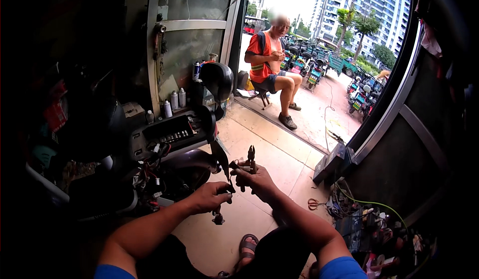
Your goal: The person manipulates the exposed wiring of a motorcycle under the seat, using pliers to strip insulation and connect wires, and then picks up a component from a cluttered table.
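My left hand (212, 197) is closed, with thumb and fingers pinching a thin dark wire (231, 180). A small dark part (218, 219) hangs just below that hand, and I cannot make out its kind. Opposite, my right hand (255, 182) grips a pair of pliers (251, 154) with the jaws pointing away from me. The same fingers also hold a small black piece, perhaps a connector, near the wire's upper end. Left of my hands stands a partly dismantled electric scooter (187, 164), with loose wires (147, 172) coming out of its body.
Spray cans (174, 99) stand behind the scooter by the glass door. A person (267, 54) in an orange vest sits at the doorway, with parked scooters (314, 74) outside. Right lie orange-handled scissors (313, 204), a grey box (329, 164), a green cable (374, 202) and a parts heap (371, 239).
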{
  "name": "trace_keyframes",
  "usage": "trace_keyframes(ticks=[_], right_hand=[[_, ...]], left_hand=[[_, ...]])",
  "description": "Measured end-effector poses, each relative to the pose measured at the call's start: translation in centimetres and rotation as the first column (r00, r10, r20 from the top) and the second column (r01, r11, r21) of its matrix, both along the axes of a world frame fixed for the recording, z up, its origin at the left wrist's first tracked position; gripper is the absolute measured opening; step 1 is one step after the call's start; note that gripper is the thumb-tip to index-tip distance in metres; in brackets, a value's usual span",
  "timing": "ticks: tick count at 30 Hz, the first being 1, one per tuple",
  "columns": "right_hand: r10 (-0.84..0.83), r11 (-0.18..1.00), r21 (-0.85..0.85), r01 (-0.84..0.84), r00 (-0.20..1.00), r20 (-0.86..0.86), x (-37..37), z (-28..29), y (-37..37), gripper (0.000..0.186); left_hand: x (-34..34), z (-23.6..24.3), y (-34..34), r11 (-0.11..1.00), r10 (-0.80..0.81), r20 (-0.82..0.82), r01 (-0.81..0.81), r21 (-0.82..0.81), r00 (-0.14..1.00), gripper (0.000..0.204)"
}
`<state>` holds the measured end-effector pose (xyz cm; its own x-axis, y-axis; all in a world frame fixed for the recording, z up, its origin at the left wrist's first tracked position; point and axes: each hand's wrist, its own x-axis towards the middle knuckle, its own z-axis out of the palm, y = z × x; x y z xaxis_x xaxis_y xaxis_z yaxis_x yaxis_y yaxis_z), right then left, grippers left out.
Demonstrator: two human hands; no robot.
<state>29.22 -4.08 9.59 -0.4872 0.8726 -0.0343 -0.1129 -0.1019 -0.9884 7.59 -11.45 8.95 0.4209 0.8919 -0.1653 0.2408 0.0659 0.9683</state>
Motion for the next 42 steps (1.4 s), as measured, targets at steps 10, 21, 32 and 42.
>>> trace_keyframes(ticks=[10, 21, 32, 42], right_hand=[[0.039, 0.998, 0.042, -0.044, 0.992, 0.124, -0.9, 0.7, -1.0, 0.037], [-0.014, 0.997, -0.078, 0.016, 0.999, 0.030, -0.5, -0.2, -0.7, 0.045], [-0.242, 0.970, -0.007, 0.243, 0.969, 0.043, -1.6, 1.4, -1.4, 0.038], [-0.260, 0.957, -0.119, 0.266, 0.964, 0.061, -0.5, 2.8, -0.4, 0.034]], left_hand=[[0.7, -2.0, 0.2, 0.986, 0.164, 0.013, -0.163, -0.022, 0.986, 0.024], [1.3, -0.1, -0.1, 0.985, 0.170, 0.019, -0.170, 0.005, 0.985, 0.034], [2.0, 0.1, 0.9, 0.981, 0.179, 0.094, -0.169, -0.098, 0.979, 0.035], [2.6, 1.3, 1.9, 0.990, 0.141, 0.109, -0.138, -0.035, 0.984, 0.038]])
